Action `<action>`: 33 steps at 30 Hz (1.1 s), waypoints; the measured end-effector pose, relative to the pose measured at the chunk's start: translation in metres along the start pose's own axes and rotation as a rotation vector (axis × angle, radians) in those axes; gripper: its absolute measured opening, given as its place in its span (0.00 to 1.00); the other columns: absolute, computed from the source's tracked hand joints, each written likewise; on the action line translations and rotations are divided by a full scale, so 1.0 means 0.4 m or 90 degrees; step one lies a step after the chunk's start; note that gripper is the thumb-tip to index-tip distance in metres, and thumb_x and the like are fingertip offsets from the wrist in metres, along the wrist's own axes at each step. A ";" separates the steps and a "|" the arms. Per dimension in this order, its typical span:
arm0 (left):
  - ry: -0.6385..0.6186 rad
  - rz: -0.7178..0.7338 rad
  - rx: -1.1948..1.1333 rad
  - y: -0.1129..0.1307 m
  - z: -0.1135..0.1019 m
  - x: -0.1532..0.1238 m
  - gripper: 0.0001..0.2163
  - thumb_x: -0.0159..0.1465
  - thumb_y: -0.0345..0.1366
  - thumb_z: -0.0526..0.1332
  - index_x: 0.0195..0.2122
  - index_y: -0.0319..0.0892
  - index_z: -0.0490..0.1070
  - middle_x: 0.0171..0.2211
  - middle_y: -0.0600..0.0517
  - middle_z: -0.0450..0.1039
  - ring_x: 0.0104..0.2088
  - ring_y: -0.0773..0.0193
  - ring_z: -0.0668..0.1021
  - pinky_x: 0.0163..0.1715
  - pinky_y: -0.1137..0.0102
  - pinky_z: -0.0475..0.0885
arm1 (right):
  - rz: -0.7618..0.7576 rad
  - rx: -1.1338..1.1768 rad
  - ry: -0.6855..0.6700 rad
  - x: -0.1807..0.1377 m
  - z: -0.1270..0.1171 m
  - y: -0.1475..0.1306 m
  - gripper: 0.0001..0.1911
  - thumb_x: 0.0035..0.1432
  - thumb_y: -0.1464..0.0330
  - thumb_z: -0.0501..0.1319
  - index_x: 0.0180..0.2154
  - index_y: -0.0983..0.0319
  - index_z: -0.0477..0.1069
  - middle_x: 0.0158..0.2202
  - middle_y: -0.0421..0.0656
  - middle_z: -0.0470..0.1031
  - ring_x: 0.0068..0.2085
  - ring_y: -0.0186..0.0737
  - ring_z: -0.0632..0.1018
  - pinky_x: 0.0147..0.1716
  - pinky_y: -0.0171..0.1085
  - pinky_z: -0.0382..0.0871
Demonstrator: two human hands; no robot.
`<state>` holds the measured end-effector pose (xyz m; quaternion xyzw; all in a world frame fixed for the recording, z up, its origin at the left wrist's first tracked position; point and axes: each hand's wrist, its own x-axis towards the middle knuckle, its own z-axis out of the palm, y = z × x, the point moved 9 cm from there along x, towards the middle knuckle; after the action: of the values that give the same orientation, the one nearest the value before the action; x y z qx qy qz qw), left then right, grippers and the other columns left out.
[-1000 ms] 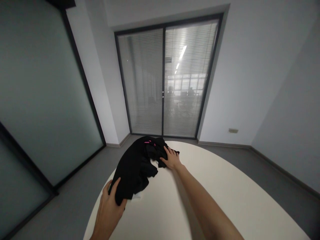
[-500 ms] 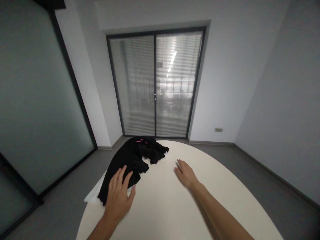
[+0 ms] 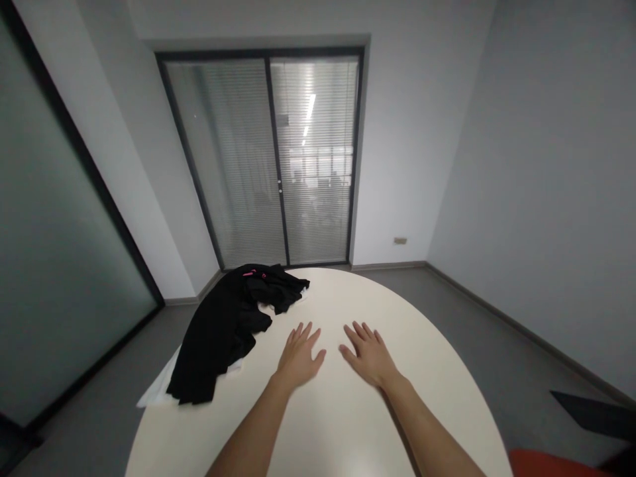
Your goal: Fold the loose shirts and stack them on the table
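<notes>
My left hand (image 3: 299, 356) and my right hand (image 3: 368, 352) lie flat and open side by side on the white round table (image 3: 437, 371), fingers stretched out, holding nothing. A crumpled black garment (image 3: 226, 324) with small pink marks at its far end lies on the table's left edge, a short way left of my left hand and apart from it. A white cloth (image 3: 154, 396) shows from under the garment's near end and hangs over the edge.
Glass doors with shut blinds (image 3: 268, 165) stand straight ahead beyond the table. A frosted glass partition (image 3: 50, 265) runs along the left. Grey floor surrounds the table. Something orange-red (image 3: 546, 464) and a dark shape (image 3: 591, 414) sit at the bottom right.
Both hands let go of the black garment and came to rest flat together on the table to its right. The view has swung to the right.
</notes>
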<state>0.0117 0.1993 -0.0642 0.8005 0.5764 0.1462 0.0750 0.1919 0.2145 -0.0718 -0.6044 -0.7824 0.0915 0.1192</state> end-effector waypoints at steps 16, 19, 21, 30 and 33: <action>-0.064 0.057 0.021 0.002 0.004 -0.017 0.32 0.68 0.52 0.53 0.70 0.47 0.53 0.73 0.46 0.42 0.72 0.47 0.44 0.69 0.51 0.42 | 0.023 -0.022 -0.050 0.009 0.017 0.001 0.42 0.64 0.42 0.43 0.71 0.55 0.46 0.73 0.43 0.41 0.73 0.56 0.41 0.67 0.60 0.29; -0.014 0.014 0.031 -0.007 -0.007 -0.020 0.30 0.67 0.52 0.54 0.69 0.51 0.56 0.72 0.49 0.46 0.72 0.44 0.44 0.68 0.48 0.41 | 0.007 -0.032 -0.030 0.006 0.009 -0.005 0.42 0.64 0.41 0.43 0.71 0.55 0.48 0.73 0.44 0.43 0.73 0.58 0.41 0.67 0.61 0.27; 0.016 -0.038 0.037 -0.023 -0.013 -0.026 0.28 0.68 0.50 0.53 0.68 0.50 0.59 0.72 0.48 0.48 0.71 0.43 0.46 0.68 0.47 0.42 | -0.003 -0.039 -0.028 0.004 0.006 -0.008 0.42 0.64 0.42 0.43 0.71 0.56 0.49 0.73 0.45 0.43 0.73 0.57 0.42 0.67 0.61 0.27; -0.046 0.001 0.021 -0.046 -0.015 -0.051 0.31 0.69 0.54 0.50 0.70 0.47 0.54 0.73 0.47 0.44 0.72 0.47 0.46 0.69 0.51 0.43 | -0.023 -0.024 -0.054 0.003 0.012 -0.008 0.42 0.64 0.43 0.45 0.71 0.58 0.46 0.73 0.46 0.41 0.73 0.54 0.43 0.68 0.58 0.33; -0.034 -0.004 0.032 -0.045 -0.017 -0.050 0.31 0.69 0.53 0.51 0.70 0.47 0.53 0.73 0.47 0.43 0.72 0.45 0.44 0.69 0.49 0.41 | -0.021 -0.017 -0.061 0.003 0.008 -0.007 0.43 0.64 0.42 0.45 0.71 0.58 0.47 0.73 0.46 0.42 0.73 0.54 0.43 0.68 0.58 0.34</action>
<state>-0.0127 0.1859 -0.0658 0.8038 0.5804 0.1098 0.0705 0.1880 0.2148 -0.0740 -0.5878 -0.7982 0.1078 0.0749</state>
